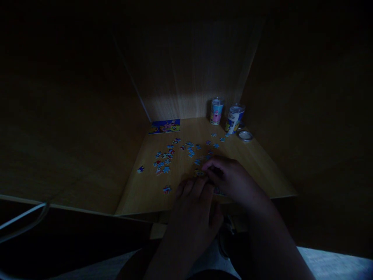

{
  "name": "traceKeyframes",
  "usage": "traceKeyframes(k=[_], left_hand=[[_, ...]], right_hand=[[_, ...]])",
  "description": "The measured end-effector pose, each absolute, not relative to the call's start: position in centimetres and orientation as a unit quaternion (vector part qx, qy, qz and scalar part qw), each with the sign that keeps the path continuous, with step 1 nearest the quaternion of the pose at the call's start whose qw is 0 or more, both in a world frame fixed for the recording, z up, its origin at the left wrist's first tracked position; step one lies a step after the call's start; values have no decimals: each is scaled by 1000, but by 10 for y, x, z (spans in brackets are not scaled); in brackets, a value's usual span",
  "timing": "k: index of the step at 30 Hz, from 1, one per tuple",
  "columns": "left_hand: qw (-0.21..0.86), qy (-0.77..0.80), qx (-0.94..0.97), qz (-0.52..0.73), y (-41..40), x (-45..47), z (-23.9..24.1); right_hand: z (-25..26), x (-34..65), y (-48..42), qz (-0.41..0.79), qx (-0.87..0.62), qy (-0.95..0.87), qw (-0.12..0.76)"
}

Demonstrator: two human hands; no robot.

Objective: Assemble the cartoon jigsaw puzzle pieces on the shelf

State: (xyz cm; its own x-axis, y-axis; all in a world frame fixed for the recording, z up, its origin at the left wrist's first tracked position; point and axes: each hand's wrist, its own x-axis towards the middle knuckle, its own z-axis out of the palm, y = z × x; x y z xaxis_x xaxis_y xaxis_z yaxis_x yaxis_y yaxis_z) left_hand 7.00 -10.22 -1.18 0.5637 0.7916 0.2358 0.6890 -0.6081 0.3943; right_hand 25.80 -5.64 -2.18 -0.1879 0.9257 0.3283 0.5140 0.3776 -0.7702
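Observation:
The light is dim over the wooden tabletop. My left hand (194, 210) lies palm down at the table's front edge, its fingers stretched forward and the thumb apart, covering what is beneath. Beside it, my right hand (229, 177) reaches in from the right with thumb and forefinger pinched together; anything between them is too dark to make out. A yellowish jigsaw puzzle piece (199, 173) lies right at those fingertips. Partly hidden under my right hand are more puzzle pieces (218, 191). A lone reddish-blue piece (167, 189) rests left of my left hand.
Several loose pieces (166, 155) are scattered across the table (136, 198). A cartoon picture card (164, 126) lies at the back left. Two cartoon-printed cans (216, 112) (234, 118) stand at the back right, near a round lid (245, 135). Wooden panels enclose the sides and back.

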Motion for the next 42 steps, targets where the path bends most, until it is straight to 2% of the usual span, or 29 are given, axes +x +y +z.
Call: traceKeyframes(k=[15,26,39,42], left_hand=[[128,413,884,180,-101,65,-10],[146,393,884,209,-97,53,-8],[105,368,883,273,-93,41,-3],[161,328,878,310,-103,40,13]], right_hand=[[-21,260,-57,261,-488,-728,405],[-24,268,-59,193,-535,-712,411],[-26,268,-59,163,-562,-709,394],[-25,266,-59,158,-562,-708,398]])
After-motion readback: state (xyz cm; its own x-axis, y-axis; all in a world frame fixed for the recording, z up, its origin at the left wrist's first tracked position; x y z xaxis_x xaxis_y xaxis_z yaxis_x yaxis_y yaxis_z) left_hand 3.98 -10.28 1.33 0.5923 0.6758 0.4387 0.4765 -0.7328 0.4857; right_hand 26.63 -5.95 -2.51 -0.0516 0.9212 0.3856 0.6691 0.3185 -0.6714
